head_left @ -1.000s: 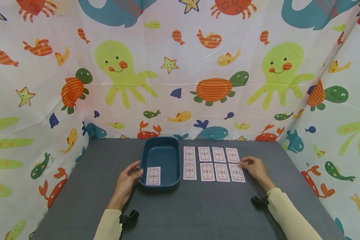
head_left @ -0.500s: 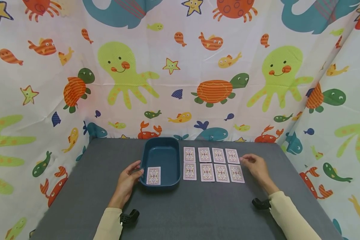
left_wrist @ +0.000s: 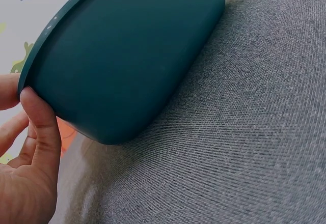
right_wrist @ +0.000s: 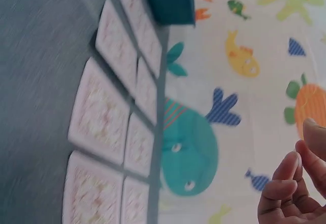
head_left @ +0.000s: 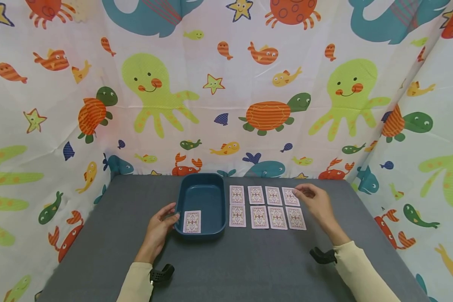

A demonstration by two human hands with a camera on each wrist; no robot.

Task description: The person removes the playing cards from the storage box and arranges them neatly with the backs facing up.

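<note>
L hand (head_left: pixel 159 228) pinched rim of blue tray (head_left: pixel 205 203) w/ thumb & fingers; R hand (head_left: pixel 318 204), fingers loosely curled, hung over R-end playing card (head_left: pixel 290 200), far row, gray worktop (head_left: pixel 241 262).

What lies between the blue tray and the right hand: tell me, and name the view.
Two rows of four patterned cards lie on the grey table between the tray and the right hand; the head view shows this.

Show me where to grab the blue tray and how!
I'd pinch the blue tray by its raised rim, coming from the left, where the left hand holds it: the rim stands above the table, and cards lie close on its right.
</note>
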